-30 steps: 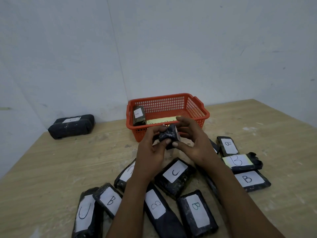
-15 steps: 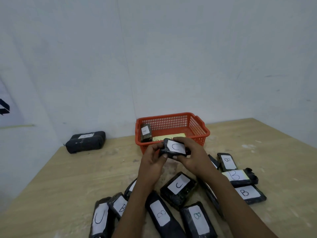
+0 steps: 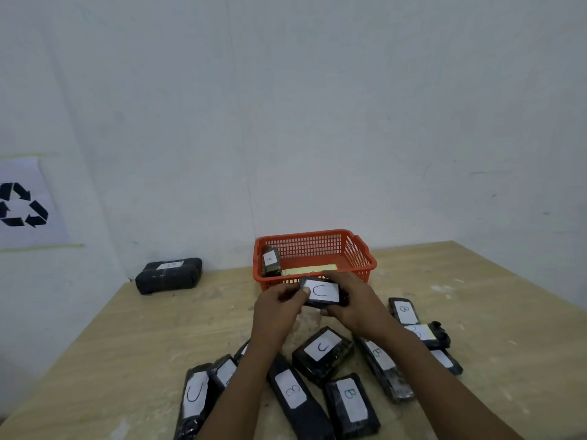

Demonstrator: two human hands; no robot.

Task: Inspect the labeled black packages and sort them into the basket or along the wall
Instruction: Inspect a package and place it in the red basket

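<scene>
While both hands (image 3: 279,308) grip the C package (image 3: 322,293), it hovers beside the basket (image 3: 365,255).

black C-labelled package (image 3: 321,293) — label up, before basket (image 3: 362,252)

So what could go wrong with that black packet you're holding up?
Both hands, left hand and right hand, pinch the C package by its ends above the table, so it might slip and drop. It hangs close to the orange basket, whose one package seems marked A, so C could be missorted there.
</scene>
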